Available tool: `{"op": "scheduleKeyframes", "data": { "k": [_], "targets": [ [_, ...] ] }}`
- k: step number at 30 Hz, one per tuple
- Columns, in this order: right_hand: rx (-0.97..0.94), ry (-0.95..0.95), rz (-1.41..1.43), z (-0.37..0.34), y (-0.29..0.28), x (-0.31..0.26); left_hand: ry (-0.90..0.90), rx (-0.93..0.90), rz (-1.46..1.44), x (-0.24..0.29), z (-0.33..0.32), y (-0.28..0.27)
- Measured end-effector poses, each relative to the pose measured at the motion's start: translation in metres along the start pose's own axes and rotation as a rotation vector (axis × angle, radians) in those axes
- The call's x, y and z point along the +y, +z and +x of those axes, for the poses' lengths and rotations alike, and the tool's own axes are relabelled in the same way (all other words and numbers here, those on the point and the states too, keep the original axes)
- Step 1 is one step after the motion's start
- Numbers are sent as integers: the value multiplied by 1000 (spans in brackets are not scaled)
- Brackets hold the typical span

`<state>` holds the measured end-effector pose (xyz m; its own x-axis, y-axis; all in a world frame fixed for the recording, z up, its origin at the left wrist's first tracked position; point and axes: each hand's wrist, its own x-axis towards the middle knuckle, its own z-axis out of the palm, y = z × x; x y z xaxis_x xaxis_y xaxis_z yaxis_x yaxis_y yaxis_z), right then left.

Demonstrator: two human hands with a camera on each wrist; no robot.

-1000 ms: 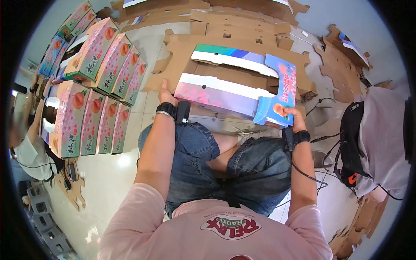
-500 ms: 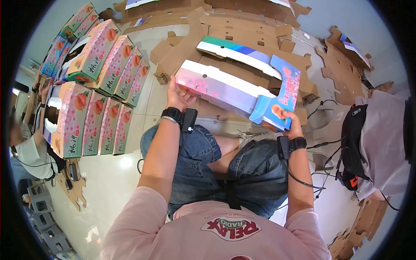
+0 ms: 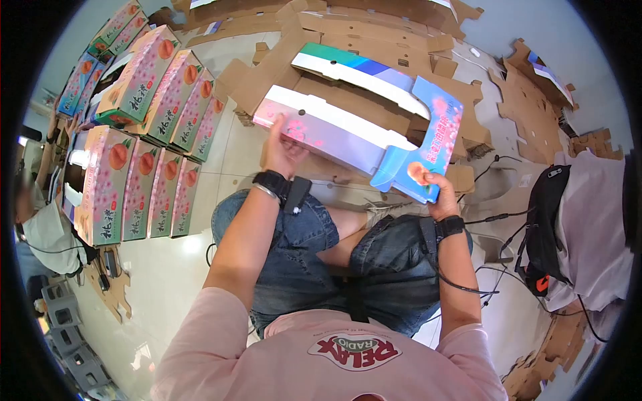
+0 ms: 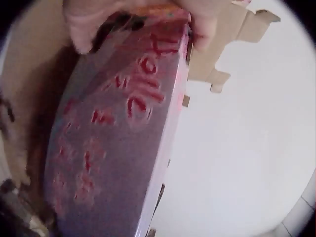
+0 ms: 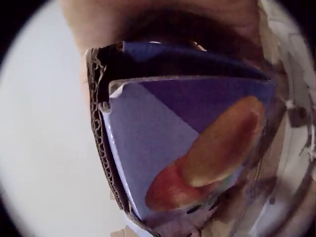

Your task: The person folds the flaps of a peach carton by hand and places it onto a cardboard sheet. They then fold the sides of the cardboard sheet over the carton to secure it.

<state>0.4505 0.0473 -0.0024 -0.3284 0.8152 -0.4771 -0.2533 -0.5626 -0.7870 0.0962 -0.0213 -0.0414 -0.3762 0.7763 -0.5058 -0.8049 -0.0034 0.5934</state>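
Note:
A partly folded cardboard fruit carton (image 3: 334,137), pink and purple with white top flaps, is held tilted above the lap. Its right end (image 3: 424,147) is folded up, blue with a peach picture; at the left end a brown flap (image 3: 251,87) sticks outward. My left hand (image 3: 284,150) grips the near left corner, thumb and fingers on either side of the printed wall (image 4: 118,118) in the left wrist view. My right hand (image 3: 441,195) pinches the near right corner, thumb on the blue panel. Its fingers underneath are hidden in the head view; the right wrist view shows the peach-printed side (image 5: 168,138) below the palm.
Stacked finished peach cartons (image 3: 107,184) stand at the left, a person (image 3: 50,234) beside them. Flat brown cardboard sheets (image 3: 374,33) lie ahead and to the right. Someone with a black bag (image 3: 545,220) is at the right; cables (image 3: 495,267) run near my right arm.
The carton has shifted slightly left and tilted, its right end lower toward me. My left hand has moved from the left end to the near wall, and the brown left flap now stands outward.

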Motion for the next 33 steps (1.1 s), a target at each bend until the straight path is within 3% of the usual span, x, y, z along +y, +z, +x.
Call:
{"op": "scheduleKeyframes", "data": {
  "k": [2,8,15,17,24,27,33],
  "targets": [
    [11,29,-27,-7,15,3,114,103,142,-22,-6,7],
    [22,107,-125,-11,34,12,-63,48,182,-26,-40,30],
    [-35,56,-129,-12,40,28,63,51,161,-47,-27,15],
    [-28,72,-141,-15,47,29,-183,-77,63,-52,-29,9],
    [-60,37,-178,-11,53,38,-280,-91,77,-60,-57,32],
    [-77,80,-200,-9,53,42,-195,-132,148,-59,-46,28],
    [-68,205,-260,-13,59,46,-47,20,277,-53,-50,39]
  ]
}}
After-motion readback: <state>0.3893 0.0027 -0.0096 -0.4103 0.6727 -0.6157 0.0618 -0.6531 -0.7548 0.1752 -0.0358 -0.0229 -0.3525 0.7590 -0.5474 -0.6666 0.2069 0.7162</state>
